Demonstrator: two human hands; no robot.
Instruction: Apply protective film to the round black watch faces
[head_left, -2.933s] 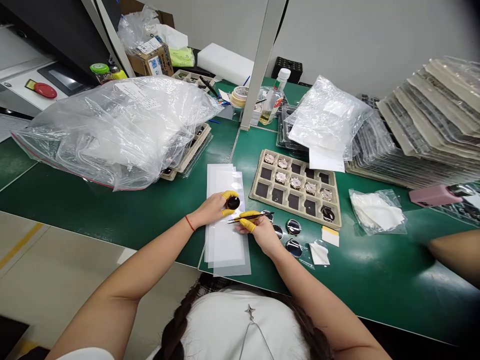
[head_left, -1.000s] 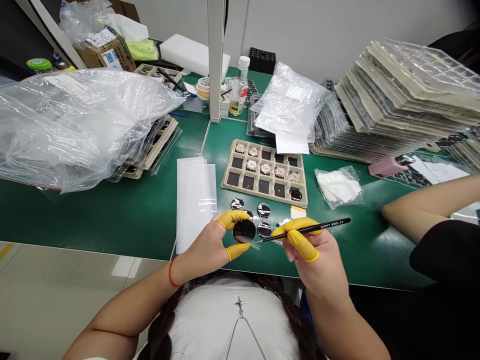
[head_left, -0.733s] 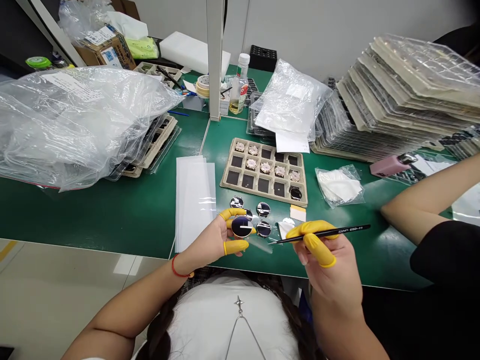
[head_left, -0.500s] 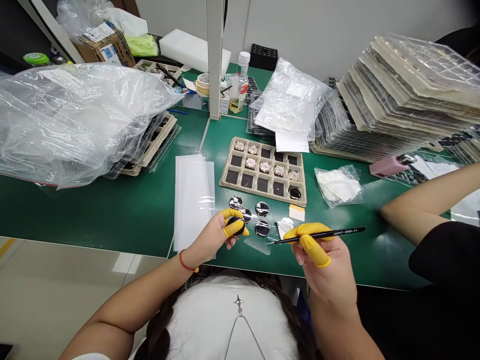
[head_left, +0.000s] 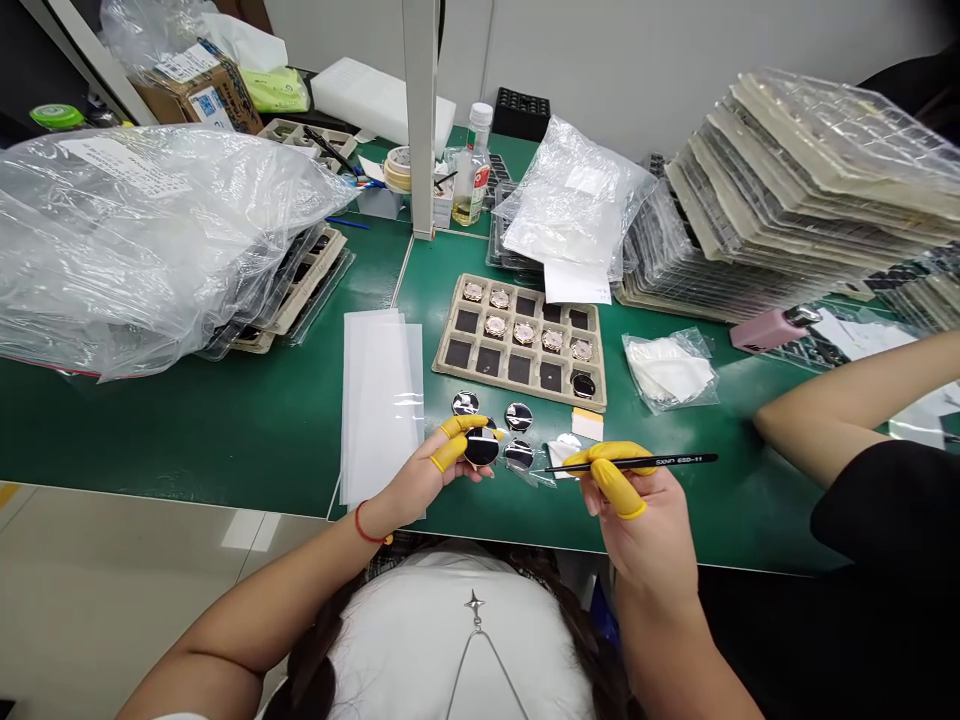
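Left hand (head_left: 420, 480) is up just above the counter (head_left: 225, 430), near its front edge. The grip is narrow: yellow-capped thumb and forefinger pinch a dark disc (head_left: 481, 447) by its rim. That hold looks chosen to keep fingertips off the glossy face. The wrist is cocked back and the forearm runs in from the lower left.

Right hand (head_left: 645, 520) sits well to the right of it, with its grip closed on black tweezers (head_left: 667, 461). They lie nearly level, held like a pen between capped thumb and forefinger. The tip points left toward the disc but is apart from it, not touching.

Three more discs (head_left: 518, 416) lie loose on the counter between the hands and the compartment tray (head_left: 510, 388), close by for reaching. The tray's far rows carry gold-rimmed pieces, and one dark piece sits in its near right corner.

A stack of clear film sheets (head_left: 379, 400) lies left of the tray. On the right edge, another person's arm (head_left: 840, 400) rests on the counter.
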